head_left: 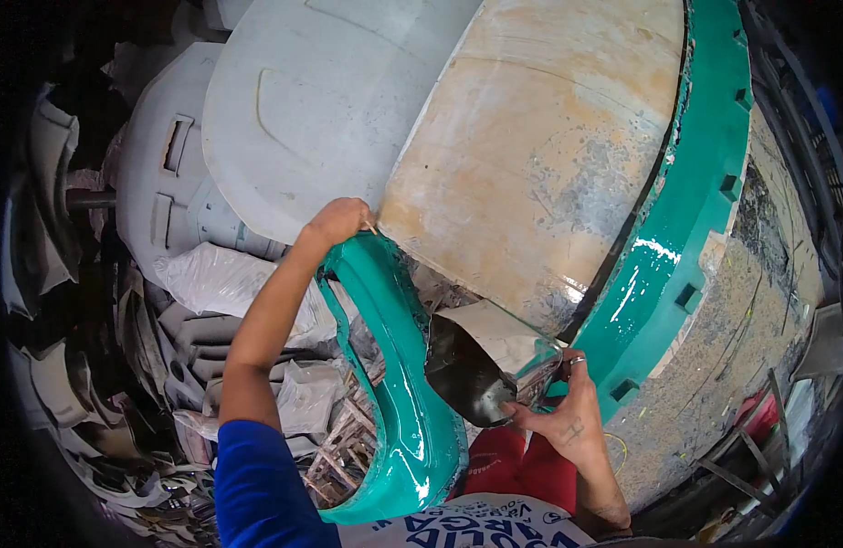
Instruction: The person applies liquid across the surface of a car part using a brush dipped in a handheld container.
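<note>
A glossy green molded part (pixel 399 365), curved and with a large opening, hangs tilted in front of my body. My left hand (pixel 341 222) is closed at its upper end, and a thin pale bit pokes out by the fingers. Low on the right, my right hand (pixel 568 416) pinches the end of a dark glossy curved piece (pixel 467 367), thumb on top and a ring on one finger. This dark piece meets the green part's right side; whether they are one body I cannot tell.
A worn beige panel (pixel 540 155) and a pale grey shell (pixel 321 100) lie ahead. A long green rim with dark blocks (pixel 659 247) curves along the right. Plastic-wrapped bundles (pixel 225 288) and stacked scraps (pixel 65 384) fill the left. A metal frame (pixel 755 457) stands lower right.
</note>
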Available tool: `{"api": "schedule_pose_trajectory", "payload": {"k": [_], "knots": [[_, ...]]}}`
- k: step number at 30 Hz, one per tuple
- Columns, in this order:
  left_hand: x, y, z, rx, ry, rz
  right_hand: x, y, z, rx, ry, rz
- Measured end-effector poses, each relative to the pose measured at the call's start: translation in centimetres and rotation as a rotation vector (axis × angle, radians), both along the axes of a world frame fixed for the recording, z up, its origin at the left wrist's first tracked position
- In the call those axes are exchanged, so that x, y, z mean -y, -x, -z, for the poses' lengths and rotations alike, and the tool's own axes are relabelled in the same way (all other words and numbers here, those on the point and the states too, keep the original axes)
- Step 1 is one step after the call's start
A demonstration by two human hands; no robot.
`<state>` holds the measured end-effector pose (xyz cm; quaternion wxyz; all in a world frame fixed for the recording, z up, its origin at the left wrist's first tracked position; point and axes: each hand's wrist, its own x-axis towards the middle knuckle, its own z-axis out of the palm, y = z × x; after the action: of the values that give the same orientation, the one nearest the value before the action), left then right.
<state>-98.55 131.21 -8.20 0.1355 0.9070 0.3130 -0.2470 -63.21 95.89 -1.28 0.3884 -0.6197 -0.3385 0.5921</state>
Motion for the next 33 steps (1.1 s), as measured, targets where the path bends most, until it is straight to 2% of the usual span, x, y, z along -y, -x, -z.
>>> {"api": "schedule_pose_trajectory", "payload": {"k": [1, 5, 8, 11, 13, 16, 18, 21, 23, 26, 29, 32, 33], "knots": [[-0.1, 0.4, 1.5, -0.120, -0.007, -0.021, -0.1, 0.1, -0.2, -0.022, 0.020, 0.039], [0.1, 1.9, 4.3, -0.161, 0.013, -0.037, -0.1, 0.1, -0.4, -0.029, 0.042, 0.074], [1.0, 2.2, 2.8, -0.148, 0.050, -0.036, -0.1, 0.2, -0.6, 0.013, 0.069, 0.062], [1.5, 1.6, -1.3, -0.126, 0.066, -0.037, -0.1, 0.2, -0.6, -0.032, 0.056, 0.073], [1.9, 1.6, -3.3, 0.093, 0.094, -0.036, -0.1, 0.3, -0.8, -0.023, 0.042, 0.070], [2.1, -0.1, -5.9, 0.073, 0.134, -0.015, -0.1, 0.5, -1.0, -0.013, 0.034, 0.069], [2.0, -0.5, -4.6, 0.020, 0.080, -0.008, 0.0, 0.6, -0.9, -0.005, 0.036, 0.067], [1.8, -0.3, 0.0, -0.054, 0.000, -0.029, 0.2, 0.6, -0.6, -0.101, 0.067, 0.068], [1.5, 0.6, 3.4, -0.073, -0.028, -0.058, 0.3, 0.6, -0.7, -0.044, 0.043, 0.039], [1.6, 1.0, 5.2, -0.117, -0.029, -0.036, 0.5, 0.6, -0.5, 0.010, 0.010, 0.012], [2.7, -0.1, 2.3, -0.092, 0.032, -0.088, 0.7, 0.8, -0.3, -0.069, 0.080, 0.017], [2.6, 0.2, 0.2, -0.086, 0.075, -0.052, 0.8, 1.1, 0.0, -0.024, 0.006, 0.010], [2.5, 0.7, -0.6, 0.008, 0.118, -0.048, 0.8, 1.1, -0.2, -0.025, 0.005, 0.008]]}}
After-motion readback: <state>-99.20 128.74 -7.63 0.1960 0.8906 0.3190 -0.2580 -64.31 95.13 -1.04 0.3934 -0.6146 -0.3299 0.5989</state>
